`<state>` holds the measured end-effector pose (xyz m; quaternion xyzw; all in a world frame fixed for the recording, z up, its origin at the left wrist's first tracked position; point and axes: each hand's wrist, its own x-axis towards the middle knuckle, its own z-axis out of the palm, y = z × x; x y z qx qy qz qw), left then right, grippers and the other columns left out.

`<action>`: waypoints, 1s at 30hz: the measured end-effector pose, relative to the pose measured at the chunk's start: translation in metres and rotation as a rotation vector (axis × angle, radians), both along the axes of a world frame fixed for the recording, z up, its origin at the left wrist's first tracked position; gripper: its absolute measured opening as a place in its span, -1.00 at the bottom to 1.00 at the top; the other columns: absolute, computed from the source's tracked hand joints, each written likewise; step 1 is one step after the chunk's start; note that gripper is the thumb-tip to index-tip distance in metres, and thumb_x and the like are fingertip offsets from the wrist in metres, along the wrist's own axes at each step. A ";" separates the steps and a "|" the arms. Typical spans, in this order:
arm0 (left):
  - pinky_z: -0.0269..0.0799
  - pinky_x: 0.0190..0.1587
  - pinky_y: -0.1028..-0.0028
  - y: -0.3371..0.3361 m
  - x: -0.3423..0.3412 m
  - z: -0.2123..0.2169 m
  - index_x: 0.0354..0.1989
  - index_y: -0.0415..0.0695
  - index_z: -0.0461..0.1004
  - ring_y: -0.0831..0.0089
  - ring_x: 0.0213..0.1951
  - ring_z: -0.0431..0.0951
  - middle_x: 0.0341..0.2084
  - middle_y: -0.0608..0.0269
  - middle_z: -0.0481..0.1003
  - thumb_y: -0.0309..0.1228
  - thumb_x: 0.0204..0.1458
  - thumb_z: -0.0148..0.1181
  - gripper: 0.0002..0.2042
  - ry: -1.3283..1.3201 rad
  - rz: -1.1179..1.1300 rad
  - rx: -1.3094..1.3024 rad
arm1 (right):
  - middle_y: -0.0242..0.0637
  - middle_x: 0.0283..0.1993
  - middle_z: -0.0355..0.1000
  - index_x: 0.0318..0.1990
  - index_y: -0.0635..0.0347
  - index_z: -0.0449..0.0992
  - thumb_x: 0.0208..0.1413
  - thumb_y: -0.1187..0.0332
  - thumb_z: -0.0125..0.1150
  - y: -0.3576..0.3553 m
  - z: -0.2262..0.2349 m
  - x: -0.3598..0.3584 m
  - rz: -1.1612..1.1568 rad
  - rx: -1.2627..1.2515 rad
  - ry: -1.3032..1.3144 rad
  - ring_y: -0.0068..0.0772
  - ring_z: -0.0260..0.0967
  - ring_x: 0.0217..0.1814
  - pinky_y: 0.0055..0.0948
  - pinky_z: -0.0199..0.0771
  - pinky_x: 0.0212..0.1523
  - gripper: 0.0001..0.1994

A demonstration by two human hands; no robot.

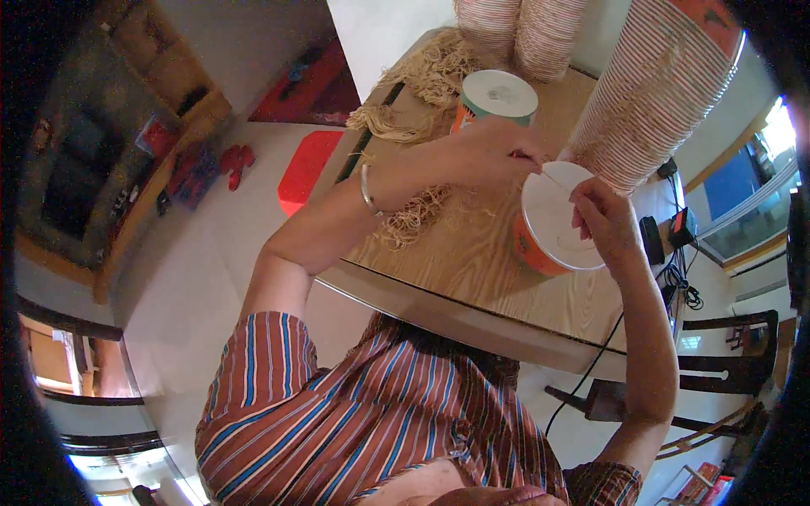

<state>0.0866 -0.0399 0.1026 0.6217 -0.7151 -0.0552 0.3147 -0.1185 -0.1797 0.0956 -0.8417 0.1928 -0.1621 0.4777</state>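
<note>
An orange paper tub (544,240) with a white inside stands near the table's right side. Over its opening, a thin pale strand (554,180) runs between my two hands. My left hand (498,153), reaching across from the left with a bangle on its wrist, is closed in a pinch on the strand's far end. The fingers of my right hand (601,215) are pinched too, at the strand's near end above the tub's right rim. Beneath my left forearm lies a loose tangle of straw-coloured strands (413,219).
Behind my left hand stands a green-and-orange tub (499,94) with a white top. A larger heap of strands (430,72) lies at the far left of the wood-grain table (472,274). Tall stacks of nested tubs (654,93) rise behind. A red stool (308,173) and dark chair (730,363) flank the table.
</note>
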 end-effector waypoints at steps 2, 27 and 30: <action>0.44 -0.21 0.32 0.004 0.004 -0.001 -0.31 -0.14 0.57 0.27 -0.29 0.57 -0.39 0.15 0.55 -0.30 0.01 0.19 -0.81 0.065 -0.007 0.014 | -0.36 -0.61 0.36 -0.36 0.25 0.43 0.16 0.39 0.01 -0.002 -0.004 -0.003 0.026 -0.034 0.029 -0.57 0.30 -0.59 -0.52 0.32 -0.56 -0.87; 0.43 -0.29 0.17 -0.010 -0.015 -0.016 -0.46 -0.20 0.54 0.09 -0.36 0.54 -0.52 0.03 0.50 -0.34 -0.06 0.11 -0.82 -0.031 -0.015 -0.047 | -0.34 -0.51 0.45 -0.35 0.24 0.49 0.10 0.38 0.17 0.007 -0.027 0.025 -0.051 -0.004 0.001 -0.64 0.35 -0.50 -0.55 0.36 -0.50 -0.89; 0.44 -0.28 0.22 -0.015 -0.001 -0.017 -0.42 -0.20 0.55 0.15 -0.35 0.55 -0.48 0.06 0.52 -0.31 -0.02 0.11 -0.79 -0.035 0.000 -0.072 | -0.41 -0.52 0.42 -0.36 0.21 0.50 0.10 0.37 0.18 0.009 -0.022 0.017 -0.103 0.045 -0.023 -0.68 0.28 -0.52 -0.58 0.30 -0.52 -0.90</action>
